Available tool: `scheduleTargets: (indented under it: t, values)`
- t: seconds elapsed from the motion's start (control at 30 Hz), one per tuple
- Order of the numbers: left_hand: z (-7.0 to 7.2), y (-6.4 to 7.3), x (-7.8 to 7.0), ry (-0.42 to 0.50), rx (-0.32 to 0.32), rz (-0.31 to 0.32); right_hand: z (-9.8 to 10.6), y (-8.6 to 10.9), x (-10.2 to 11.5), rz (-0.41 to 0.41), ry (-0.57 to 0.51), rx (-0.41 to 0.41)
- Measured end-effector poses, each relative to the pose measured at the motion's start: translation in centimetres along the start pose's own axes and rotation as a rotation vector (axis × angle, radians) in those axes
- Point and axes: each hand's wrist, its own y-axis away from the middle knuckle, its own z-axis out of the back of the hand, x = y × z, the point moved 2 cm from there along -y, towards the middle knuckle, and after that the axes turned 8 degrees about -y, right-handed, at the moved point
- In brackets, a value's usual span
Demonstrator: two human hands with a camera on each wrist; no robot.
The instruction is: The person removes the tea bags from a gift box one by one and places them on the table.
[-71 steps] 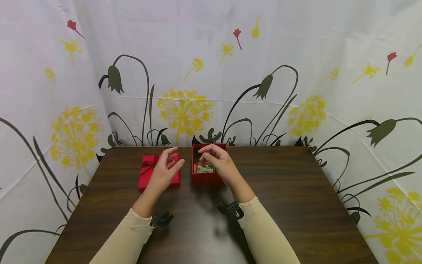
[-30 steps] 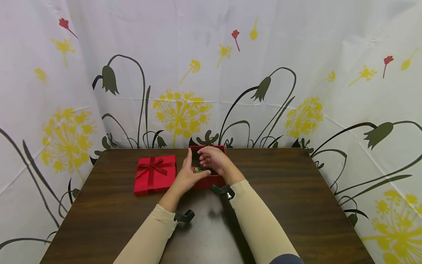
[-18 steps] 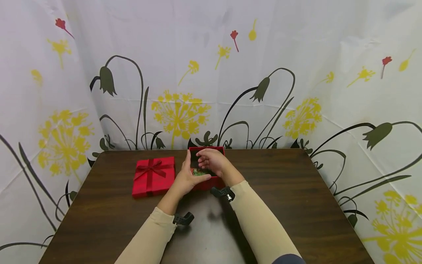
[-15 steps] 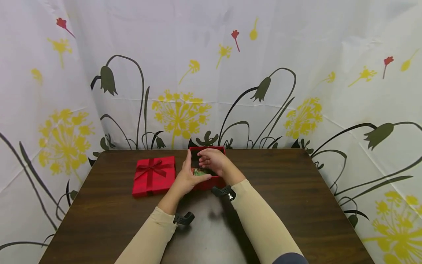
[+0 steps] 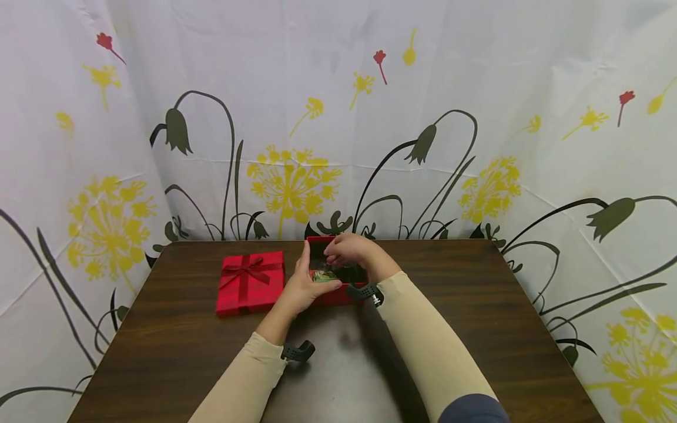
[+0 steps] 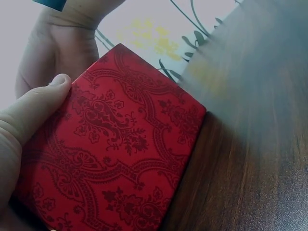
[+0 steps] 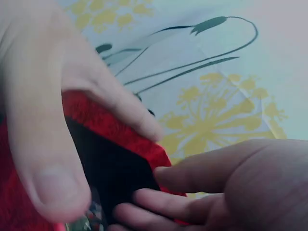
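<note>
A red patterned gift box (image 5: 338,295) stands open-topped at the back middle of the table. My left hand (image 5: 301,288) grips its left side, thumb along the front rim; in the left wrist view the thumb presses the edge of the box (image 6: 110,130). Colourful printed small items (image 5: 324,276) lie inside at the front left, partly covered by the left thumb. Over the opening is my right hand (image 5: 351,249), its fingers loosely bent. In the right wrist view the right fingertips (image 7: 144,197) reach over the dark inside of the box, with nothing visibly held.
The red lid (image 5: 254,288), tied with a dark red ribbon bow, lies left of the box on the brown wooden table (image 5: 449,317). A white curtain (image 5: 338,129) printed with flowers hangs right behind the table. Black cameras sit on both wrists.
My left hand has come over from beside the lid and taken hold of the box's left side. The right hand has stayed over the box; its wrist has lately shifted up and right.
</note>
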Motion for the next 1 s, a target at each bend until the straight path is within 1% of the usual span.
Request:
scheduleTargets:
  t: [0.07,0.13,0.23,0.33,0.4,0.47,0.6,0.77,0.83,1.0]
  values:
    - [-0.04,0.01,-0.03,-0.004,0.004,0.001,0.16,0.11,0.14,-0.006,0.142,0.029]
    - [-0.06,-0.01,0.00,-0.002,0.004,-0.004,0.21,0.15,0.19,-0.003,0.234,0.078]
    - [-0.04,0.02,0.02,-0.007,-0.003,-0.008,0.17,0.15,0.24,0.025,0.332,0.151]
    - [-0.07,0.07,0.03,-0.010,-0.005,-0.005,0.19,0.16,0.21,0.050,0.401,0.188]
    - [-0.09,0.09,0.00,-0.006,-0.003,-0.001,0.22,0.19,0.13,0.057,0.408,0.202]
    - [-0.08,0.09,-0.05,-0.002,-0.003,0.002,0.25,0.27,0.00,0.059,0.393,0.217]
    - [0.02,0.10,-0.04,-0.003,-0.004,0.008,0.28,0.45,-0.32,0.092,0.355,0.250]
    - [0.08,0.01,0.15,-0.011,-0.006,0.004,0.32,0.53,-0.60,0.126,0.336,0.250]
    - [0.06,-0.01,0.15,-0.010,-0.007,0.004,0.36,0.51,-0.63,0.135,0.363,0.240]
    - [-0.01,-0.05,0.13,-0.014,-0.002,0.008,0.48,0.41,-0.73,0.174,0.469,0.215]
